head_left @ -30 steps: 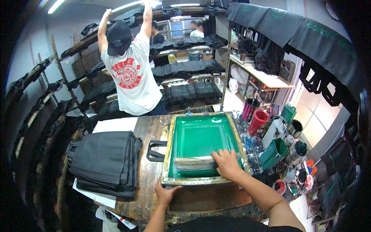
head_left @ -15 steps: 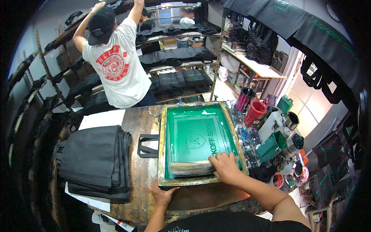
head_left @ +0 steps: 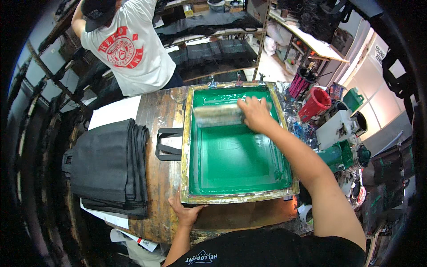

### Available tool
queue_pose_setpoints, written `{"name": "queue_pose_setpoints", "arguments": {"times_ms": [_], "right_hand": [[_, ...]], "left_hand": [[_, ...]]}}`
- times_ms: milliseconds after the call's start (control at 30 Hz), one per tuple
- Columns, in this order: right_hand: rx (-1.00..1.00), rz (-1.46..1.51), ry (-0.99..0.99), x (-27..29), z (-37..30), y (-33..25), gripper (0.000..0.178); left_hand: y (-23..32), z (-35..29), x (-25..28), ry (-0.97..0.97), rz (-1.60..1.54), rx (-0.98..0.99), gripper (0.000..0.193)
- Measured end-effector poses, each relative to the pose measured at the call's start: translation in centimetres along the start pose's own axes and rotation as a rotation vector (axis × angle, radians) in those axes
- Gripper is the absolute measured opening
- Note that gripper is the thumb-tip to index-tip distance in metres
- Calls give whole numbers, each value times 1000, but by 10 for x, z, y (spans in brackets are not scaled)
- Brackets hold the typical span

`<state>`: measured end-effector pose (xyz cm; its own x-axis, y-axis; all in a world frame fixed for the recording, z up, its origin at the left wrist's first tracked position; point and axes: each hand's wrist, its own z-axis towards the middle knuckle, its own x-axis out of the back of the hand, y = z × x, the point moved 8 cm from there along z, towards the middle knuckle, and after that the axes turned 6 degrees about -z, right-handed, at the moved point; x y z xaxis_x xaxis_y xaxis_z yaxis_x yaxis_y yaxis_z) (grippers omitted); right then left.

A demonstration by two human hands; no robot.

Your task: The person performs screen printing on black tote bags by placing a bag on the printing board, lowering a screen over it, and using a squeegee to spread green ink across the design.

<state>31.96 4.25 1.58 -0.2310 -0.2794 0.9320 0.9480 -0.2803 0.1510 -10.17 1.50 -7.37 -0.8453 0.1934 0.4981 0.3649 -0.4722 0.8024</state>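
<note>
A screen printing frame (head_left: 184,171) with worn, paint-stained edges lies before me, its mesh coated in wet green ink (head_left: 235,164). My right hand (head_left: 257,115) grips a wooden squeegee (head_left: 218,112), blurred by motion, near the far end of the mesh. At the frame's near left corner, my left hand (head_left: 186,213) holds the edge, with its thumb along the near side and some fingers hidden. Black bag handles (head_left: 168,156) stick out from under the frame's left side; the frame hides whatever they join. To the left rests a stack of black fabric bags (head_left: 104,164).
Clamps (head_left: 238,81) hold the frame's far edge. Ink containers, including a red tub (head_left: 316,101) and a green jug (head_left: 353,100), crowd the table's right side. Across the table, a person in a white shirt (head_left: 129,49) stands by racks of black bags (head_left: 200,58).
My right hand has pushed the squeegee from the near end to the far end, and ink now covers the stencil. My left hand stays at the corner. The view has tilted down.
</note>
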Motion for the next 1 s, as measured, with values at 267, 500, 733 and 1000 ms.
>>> {"name": "queue_pose_setpoints", "arguments": {"times_ms": [267,500,733,1000], "right_hand": [[-1,88,-305,-60,113,56,62],[-19,77,-189,-30,111,60,64],[-75,-56,111,-19,79,48,45],[-7,-89,40,-48,74,27,38]], "left_hand": [[-14,-6,3,-24,193,-40,109],[-1,5,2,-189,563,40,120],[101,116,-11,-48,198,-491,124],[142,296,-139,36,464,-743,95]]}}
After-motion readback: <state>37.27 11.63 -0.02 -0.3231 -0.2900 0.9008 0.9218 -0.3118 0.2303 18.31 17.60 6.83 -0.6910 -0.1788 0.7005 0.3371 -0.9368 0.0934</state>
